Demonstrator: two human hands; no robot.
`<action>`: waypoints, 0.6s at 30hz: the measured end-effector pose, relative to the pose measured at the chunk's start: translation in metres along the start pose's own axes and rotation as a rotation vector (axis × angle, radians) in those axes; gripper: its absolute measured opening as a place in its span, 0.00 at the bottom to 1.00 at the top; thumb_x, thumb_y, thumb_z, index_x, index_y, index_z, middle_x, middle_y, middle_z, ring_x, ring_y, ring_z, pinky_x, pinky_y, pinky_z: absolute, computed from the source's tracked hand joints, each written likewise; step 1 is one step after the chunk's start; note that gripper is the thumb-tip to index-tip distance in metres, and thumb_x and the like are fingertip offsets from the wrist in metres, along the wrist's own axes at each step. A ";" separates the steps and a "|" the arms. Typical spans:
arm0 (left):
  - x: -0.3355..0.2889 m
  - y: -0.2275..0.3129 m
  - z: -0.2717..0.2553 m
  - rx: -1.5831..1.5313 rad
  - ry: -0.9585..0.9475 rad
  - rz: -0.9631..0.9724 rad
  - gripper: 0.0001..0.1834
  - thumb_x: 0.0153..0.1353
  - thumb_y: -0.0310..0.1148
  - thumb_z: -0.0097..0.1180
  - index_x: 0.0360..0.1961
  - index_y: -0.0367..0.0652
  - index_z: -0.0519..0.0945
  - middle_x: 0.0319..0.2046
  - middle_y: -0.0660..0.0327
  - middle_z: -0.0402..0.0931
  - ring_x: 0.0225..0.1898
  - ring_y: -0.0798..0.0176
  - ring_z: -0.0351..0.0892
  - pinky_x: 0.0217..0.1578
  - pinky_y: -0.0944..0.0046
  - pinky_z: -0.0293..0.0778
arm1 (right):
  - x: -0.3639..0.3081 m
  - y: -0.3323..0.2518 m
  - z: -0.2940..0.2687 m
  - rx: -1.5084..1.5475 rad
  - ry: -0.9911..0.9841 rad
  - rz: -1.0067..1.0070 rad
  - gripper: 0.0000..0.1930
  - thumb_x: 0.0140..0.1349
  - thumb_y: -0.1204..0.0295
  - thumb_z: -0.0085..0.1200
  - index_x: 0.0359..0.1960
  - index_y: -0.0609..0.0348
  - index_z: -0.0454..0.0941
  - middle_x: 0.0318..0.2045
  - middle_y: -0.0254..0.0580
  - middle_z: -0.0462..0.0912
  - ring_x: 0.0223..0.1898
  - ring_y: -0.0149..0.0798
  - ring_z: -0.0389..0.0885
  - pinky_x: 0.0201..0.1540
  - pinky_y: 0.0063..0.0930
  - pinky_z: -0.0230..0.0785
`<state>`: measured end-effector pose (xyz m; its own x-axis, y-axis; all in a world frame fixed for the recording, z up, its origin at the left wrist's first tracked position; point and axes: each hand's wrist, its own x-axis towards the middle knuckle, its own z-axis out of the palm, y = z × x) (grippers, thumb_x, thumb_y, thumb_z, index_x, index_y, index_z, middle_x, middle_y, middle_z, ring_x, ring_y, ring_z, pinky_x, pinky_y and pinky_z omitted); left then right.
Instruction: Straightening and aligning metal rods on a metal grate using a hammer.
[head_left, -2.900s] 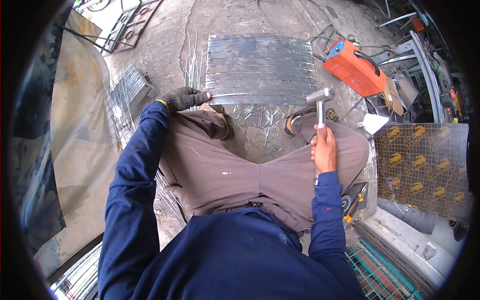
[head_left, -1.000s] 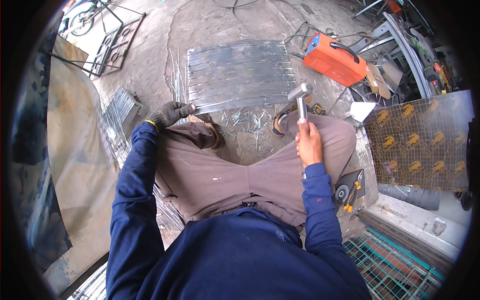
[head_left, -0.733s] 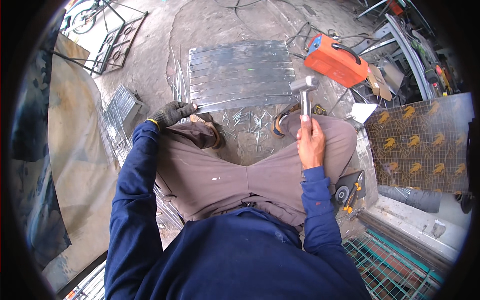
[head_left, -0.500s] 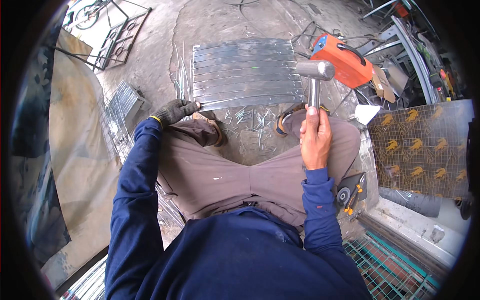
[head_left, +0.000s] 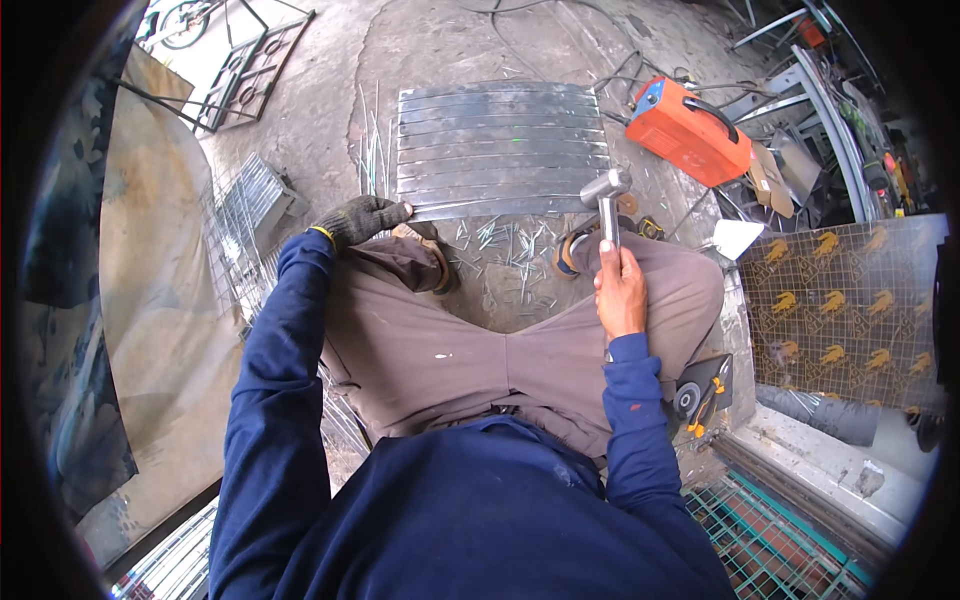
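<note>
A flat panel of grey metal strips [head_left: 500,148], laid side by side, rests on the floor in front of my feet. My left hand [head_left: 358,220], in a dark knitted glove, pinches the near left corner at the end of the nearest strip [head_left: 500,209]. Bare, my right hand [head_left: 622,292] is wrapped round the handle of a metal hammer [head_left: 610,222]. The hammer's head appears over the panel's near right corner; whether it touches the metal I cannot tell. Short cut metal pieces [head_left: 520,245] lie scattered between my shoes.
An orange machine with a black handle [head_left: 690,132] stands at the right, cables behind it. Thin rods [head_left: 374,150] lie left of the panel. A disc tool and orange-handled pliers [head_left: 706,400] are beside my right leg. Wire mesh [head_left: 780,530] lies at lower right.
My right hand has brought the hammer down from a raised position, its head shifting slightly left toward the panel's near right corner. My left hand keeps its hold on the strip.
</note>
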<state>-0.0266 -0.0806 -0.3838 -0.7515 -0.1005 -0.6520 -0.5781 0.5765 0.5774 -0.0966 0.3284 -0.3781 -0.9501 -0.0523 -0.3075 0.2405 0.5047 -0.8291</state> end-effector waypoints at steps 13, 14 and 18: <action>0.001 -0.001 -0.001 0.065 0.002 -0.028 0.42 0.62 0.72 0.54 0.52 0.40 0.85 0.46 0.47 0.85 0.50 0.51 0.82 0.57 0.53 0.72 | -0.024 -0.053 0.000 0.139 -0.006 -0.243 0.21 0.75 0.50 0.49 0.35 0.58 0.74 0.20 0.32 0.73 0.23 0.30 0.71 0.29 0.32 0.64; 0.001 -0.002 -0.002 0.083 0.016 -0.033 0.43 0.61 0.72 0.54 0.52 0.40 0.85 0.46 0.46 0.85 0.50 0.50 0.82 0.57 0.52 0.72 | -0.027 -0.057 0.003 0.114 -0.014 -0.241 0.22 0.75 0.50 0.49 0.35 0.58 0.73 0.20 0.34 0.73 0.23 0.31 0.71 0.29 0.33 0.65; 0.001 0.002 -0.001 0.095 0.046 -0.020 0.43 0.61 0.72 0.54 0.52 0.38 0.85 0.47 0.44 0.85 0.51 0.48 0.82 0.57 0.52 0.72 | -0.014 -0.027 0.018 -0.232 -0.039 -0.274 0.22 0.75 0.49 0.47 0.39 0.59 0.74 0.22 0.46 0.76 0.25 0.50 0.76 0.33 0.43 0.68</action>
<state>-0.0290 -0.0799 -0.3826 -0.7550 -0.1491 -0.6386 -0.5623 0.6481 0.5136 -0.0859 0.3005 -0.3599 -0.9638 -0.2432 -0.1096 -0.0779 0.6497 -0.7562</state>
